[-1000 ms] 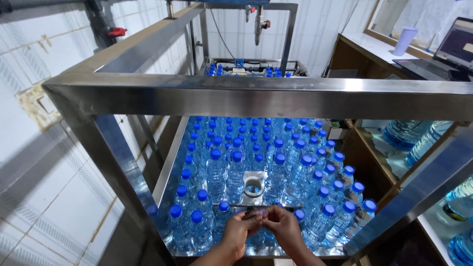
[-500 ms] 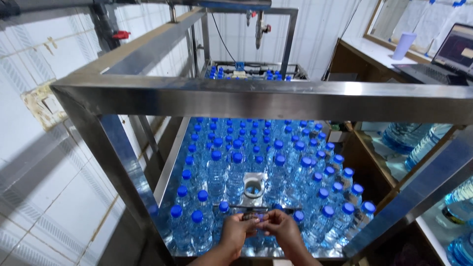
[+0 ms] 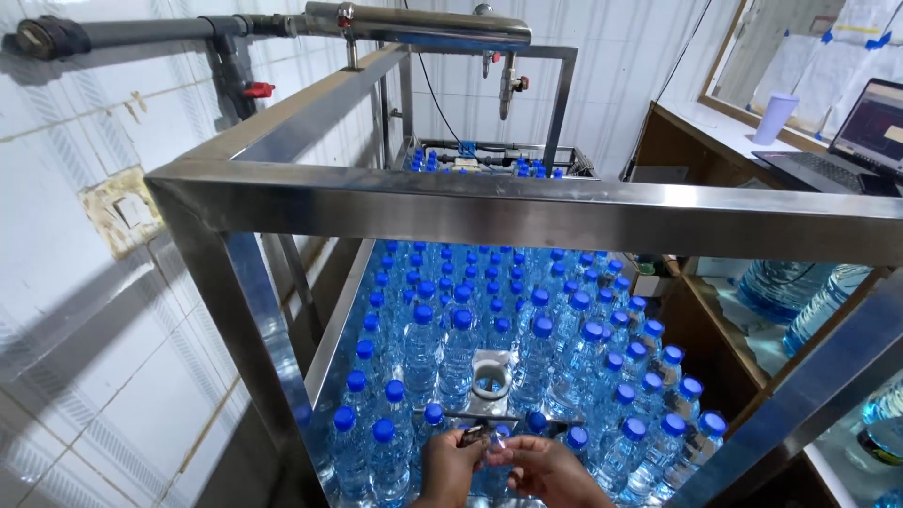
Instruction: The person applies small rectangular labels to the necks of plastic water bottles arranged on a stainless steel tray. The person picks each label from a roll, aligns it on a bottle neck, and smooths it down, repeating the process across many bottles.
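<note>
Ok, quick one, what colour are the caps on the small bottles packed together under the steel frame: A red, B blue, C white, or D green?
B: the small bottles crowded under the steel frame all carry blue caps, including those beside the left hand and right hand at the near edge.

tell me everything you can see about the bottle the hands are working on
The bottle is small, clear plastic, and stands upright at the near edge of the steel table, packed among the blue-capped bottles. The left hand and right hand meet at its neck, hiding most of the top, so whether a cap sits on it cannot be told. A thin metal rod runs just behind it.
</note>
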